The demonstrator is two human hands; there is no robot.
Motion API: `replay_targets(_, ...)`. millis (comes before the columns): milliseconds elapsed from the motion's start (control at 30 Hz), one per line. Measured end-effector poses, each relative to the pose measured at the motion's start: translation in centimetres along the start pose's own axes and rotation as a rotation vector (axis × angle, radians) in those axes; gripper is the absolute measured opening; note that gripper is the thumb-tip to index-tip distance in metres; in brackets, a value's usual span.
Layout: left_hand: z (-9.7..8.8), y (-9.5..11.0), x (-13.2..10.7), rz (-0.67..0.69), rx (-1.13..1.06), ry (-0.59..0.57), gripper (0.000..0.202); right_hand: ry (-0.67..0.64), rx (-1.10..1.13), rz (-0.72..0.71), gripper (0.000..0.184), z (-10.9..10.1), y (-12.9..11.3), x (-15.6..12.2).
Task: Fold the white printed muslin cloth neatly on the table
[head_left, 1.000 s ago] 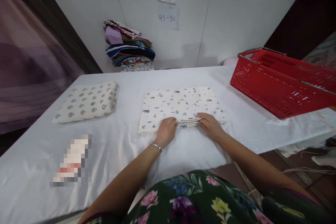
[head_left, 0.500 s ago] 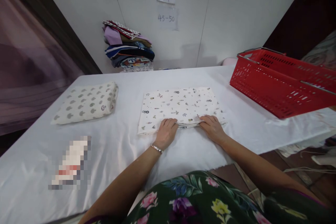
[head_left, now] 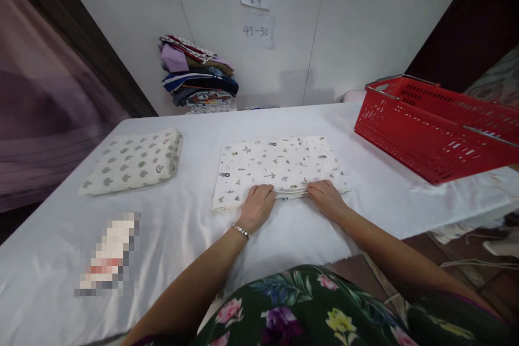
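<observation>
Two hands are holding the near edge of a folded print cloth (head_left: pixel 279 165), which is lying mid-table, long sides running approx. L to R. Its far edge is stopping well short of the table's back edge, w/ a wide strip of white tablecloth (head_left: pixel 194 227) showing btwn. On the L, another gap is separating it from a folded grey-motif fabric (head_left: pixel 135 162); on the R, more bare white is lying btwn it and a red basket (head_left: pixel 430 130).

The tablecloth is creasing softly at front L, where a pixelated item (head_left: pixel 107 254) is lying — blurred, so can't ID it. Behind the table, a stack of fabrics (head_left: pixel 198 73) is leaning slightly near the wall (head_left: pixel 357 21), and two paper signs (head_left: pixel 258 31) are hanging there, the lower reading "45-50". A curtain (head_left: pixel 48 92) is draping at far L.

L hand (head_left: pixel 256 208), bracelet (head_left: pixel 241 231) at the wrist, is curling its fingers over the near edge; R hand (head_left: pixel 327 203) is mirroring it, a short gap btwn. Both are mostly closed, pinching the layers — thumbs are prob. tucking underneath, hidden from view. Forearms are angling inward from either side.
</observation>
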State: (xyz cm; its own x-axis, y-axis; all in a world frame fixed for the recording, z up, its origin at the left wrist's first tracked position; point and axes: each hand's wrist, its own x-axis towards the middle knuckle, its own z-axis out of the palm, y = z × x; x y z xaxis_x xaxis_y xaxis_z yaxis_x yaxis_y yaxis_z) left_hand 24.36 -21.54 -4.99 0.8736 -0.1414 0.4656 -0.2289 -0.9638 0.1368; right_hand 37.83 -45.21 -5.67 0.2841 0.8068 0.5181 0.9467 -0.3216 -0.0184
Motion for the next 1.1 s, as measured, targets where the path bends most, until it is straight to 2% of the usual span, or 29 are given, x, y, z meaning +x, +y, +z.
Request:
replay_targets(100, 0.2, 0.2, 0.3, 0.027, 0.014, -0.027, 0.014, -0.006, -0.001, 0.000, 0.017, -0.1, -0.2, 0.1)
replay_targets(267, 0.6, 0.4, 1.0, 0.053, 0.001, -0.009, 0.016, -0.002, 0.001, 0.002, 0.016, -0.4, -0.7, 0.3)
replay_targets(533, 0.6, 0.0, 0.8, -0.002, -0.144, -0.006, 0.012, 0.105, 0.131, 0.089, 0.013, -0.2, -0.5, 0.3)
replay_targets(767, 0.3, -0.1, 1.0, -0.033, -0.199, 0.085, 0.016, 0.044, 0.054, 0.035, 0.014, 0.4, -0.2, 0.0)
replay_targets(900, 0.3, 0.1, 1.2, -0.046, -0.165, 0.062, 0.017, -0.025, 0.046, 0.029, 0.016, 0.3, -0.5, 0.1)
replay_targets(1100, 0.3, 0.3, 1.6, -0.089, -0.082, 0.027, 0.018, -0.024, 0.056, 0.043, 0.025, 0.5, -1.0, 0.8)
